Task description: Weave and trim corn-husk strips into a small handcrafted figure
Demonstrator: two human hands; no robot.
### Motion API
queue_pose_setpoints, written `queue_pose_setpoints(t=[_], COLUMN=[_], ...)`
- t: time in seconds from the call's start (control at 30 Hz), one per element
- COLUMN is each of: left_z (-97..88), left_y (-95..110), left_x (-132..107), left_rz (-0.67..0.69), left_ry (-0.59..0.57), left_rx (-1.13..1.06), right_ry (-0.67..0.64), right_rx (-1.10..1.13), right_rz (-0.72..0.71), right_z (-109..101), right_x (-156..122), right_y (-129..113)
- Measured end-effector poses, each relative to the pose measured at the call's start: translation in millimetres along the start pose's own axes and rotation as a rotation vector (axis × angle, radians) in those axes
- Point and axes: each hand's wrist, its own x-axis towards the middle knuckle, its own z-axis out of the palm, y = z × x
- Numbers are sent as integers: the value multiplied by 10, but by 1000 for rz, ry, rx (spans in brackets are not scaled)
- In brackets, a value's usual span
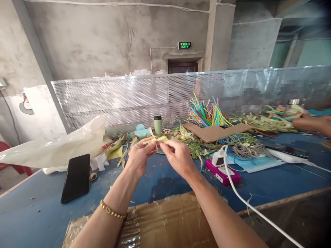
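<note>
Here's the left hand (138, 157) and right hand (179, 157), fingers pinched narrow on the pale strip (154, 139), which runs crosswise between them, neither hand clearly nearer

Phone (76, 178) L on tbl (46, 213), pwr strip (232, 177) R, bottle (157, 126) btwn & behind, panel (129, 100) at back.

Fingers (149, 148) partly hide the pale strip (154, 139); the right edge crops a co-worker's arm (319, 124).
</note>
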Motion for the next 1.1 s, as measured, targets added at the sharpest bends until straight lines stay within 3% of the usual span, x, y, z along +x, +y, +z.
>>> queue_pose_setpoints(t=[0.1,0.3,0.67,1.1], left_z=[30,70,69,88], left_y=[-40,-83,-36,12], left_x=[-3,-8,-15,-51], left_rz=[1,6,161,156], left_ry=[-27,-77,39,63], left_rx=[-21,-36,52,38], right_ry=[-117,-108,-174,-178], right_rx=[100,153,129,50], right_rz=[9,56,47,-4], right_z=[65,53,47,49], right_x=[-19,-13,-32,-51], right_y=[-15,-33,-75,-103])
